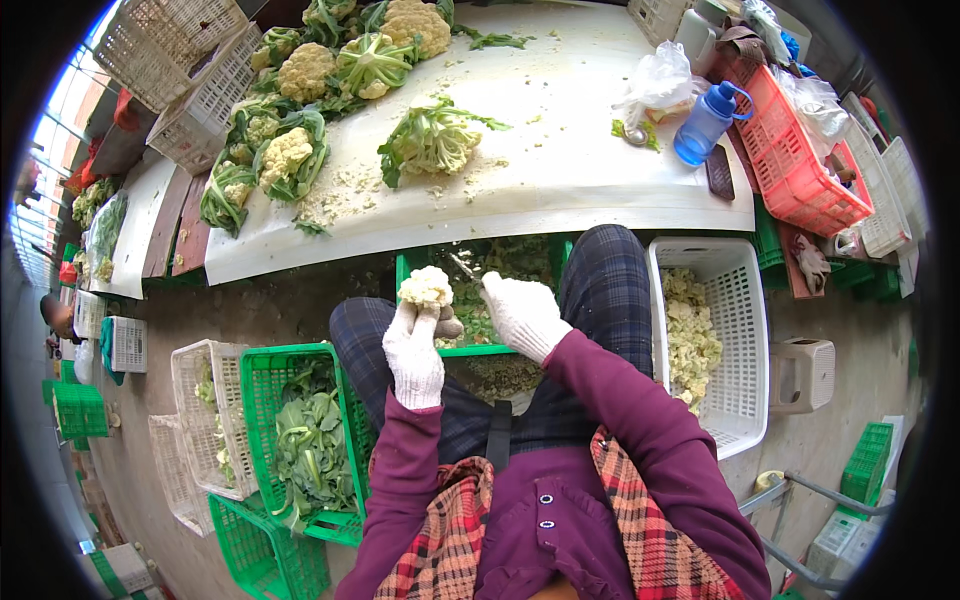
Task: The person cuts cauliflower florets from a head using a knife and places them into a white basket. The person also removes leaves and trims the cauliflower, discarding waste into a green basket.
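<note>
My left hand (418, 356), in a white knit glove, holds a cauliflower floret (426, 287) upright by its stem end. My right hand (527, 311), gloved the same way, is closed around a small knife (462, 264); only its thin blade shows, pointing up and left, apart from the floret. Both hands are above a green plastic crate (480, 349) between my knees, with leaf and stem scraps in it. On the white-covered table ahead lies a partly cut cauliflower head (435, 142) with its leaves.
Whole cauliflowers (306, 73) are heaped at the table's left. A white basket (754, 352) of florets stands to my right, a green crate (255, 420) of leaves to my left. A blue bottle (701, 127), a phone (720, 172) and a red crate (795, 157) occupy the table's right end.
</note>
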The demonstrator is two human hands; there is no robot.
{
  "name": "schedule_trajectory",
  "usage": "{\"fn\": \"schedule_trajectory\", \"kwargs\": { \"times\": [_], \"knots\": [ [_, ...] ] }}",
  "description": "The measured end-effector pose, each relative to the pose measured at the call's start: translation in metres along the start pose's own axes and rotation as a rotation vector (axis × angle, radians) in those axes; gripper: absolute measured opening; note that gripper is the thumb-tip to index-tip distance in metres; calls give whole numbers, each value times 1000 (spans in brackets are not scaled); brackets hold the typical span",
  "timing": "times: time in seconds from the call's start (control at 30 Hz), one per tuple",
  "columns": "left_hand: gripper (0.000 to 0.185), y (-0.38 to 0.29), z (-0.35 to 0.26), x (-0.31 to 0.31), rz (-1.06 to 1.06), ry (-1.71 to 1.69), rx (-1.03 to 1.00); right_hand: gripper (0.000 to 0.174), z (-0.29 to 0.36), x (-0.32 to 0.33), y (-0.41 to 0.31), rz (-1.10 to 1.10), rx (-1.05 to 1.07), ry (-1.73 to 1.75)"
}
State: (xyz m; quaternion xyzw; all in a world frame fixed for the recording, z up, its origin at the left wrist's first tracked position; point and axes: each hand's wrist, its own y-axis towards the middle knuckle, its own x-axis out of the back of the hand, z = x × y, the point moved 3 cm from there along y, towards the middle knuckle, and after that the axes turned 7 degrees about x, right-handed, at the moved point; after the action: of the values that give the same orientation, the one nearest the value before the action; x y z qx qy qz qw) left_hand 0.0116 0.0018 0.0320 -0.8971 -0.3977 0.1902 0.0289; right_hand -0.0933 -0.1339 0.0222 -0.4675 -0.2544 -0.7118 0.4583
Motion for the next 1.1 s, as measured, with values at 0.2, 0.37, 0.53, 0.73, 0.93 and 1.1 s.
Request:
{"fn": "schedule_trajectory", "kwargs": {
  "times": [0.2,0.37,0.53,0.73,0.93,1.1],
  "knots": [
    [31,5,8,13,39,-99,29,12,23,28,-20,-98,104,105],
    [34,5,8,14,114,-98,3,15,30,36,-24,32,108,13],
    [42,3,10,14,168,-155,-6,18,4,15,-16,-66,42,41],
    [36,4,12,19,170,-80,18,19,33,40,-33,8,130,66],
    [35,1,3,6,128,-13,68,17,0,35,-22,1,18,-49],
    [29,1,1,4,72,104,134,18,8,25,-36,-90,60,118]
  ]
}}
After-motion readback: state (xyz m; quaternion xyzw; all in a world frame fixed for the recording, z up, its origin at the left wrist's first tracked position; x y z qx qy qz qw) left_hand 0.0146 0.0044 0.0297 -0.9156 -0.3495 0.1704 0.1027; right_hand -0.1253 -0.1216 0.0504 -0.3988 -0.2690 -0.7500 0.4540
